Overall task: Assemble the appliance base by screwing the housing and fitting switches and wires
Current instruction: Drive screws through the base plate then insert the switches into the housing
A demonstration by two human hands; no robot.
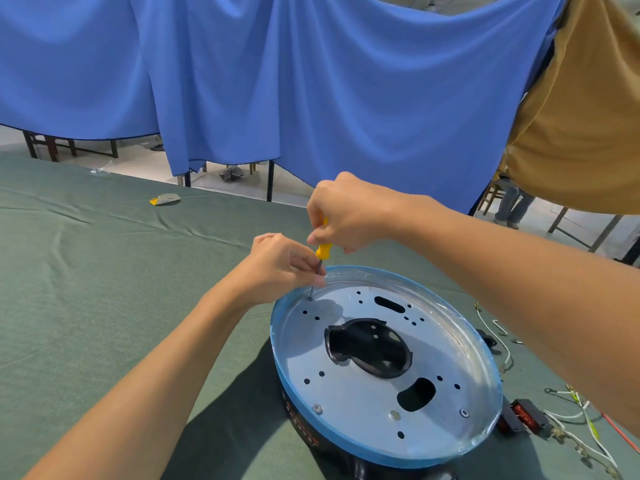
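The round appliance base (386, 367) lies on the table, a silver metal plate with holes inside a clear blue rim over a black housing. A yellow-handled screwdriver (322, 251) stands nearly upright, its tip on a screw (310, 298) at the plate's far left edge. My right hand (346, 213) grips the handle from above. My left hand (282, 265) pinches the metal shaft just below the handle. Two more screws (317, 408) sit in the plate's near edge.
A red rocker switch (526, 415) in a black frame and loose white wires (575, 420) lie right of the base on the green tablecloth (104, 289). A small yellow and white item (165, 199) lies far left. Blue cloth (311, 81) hangs behind the table.
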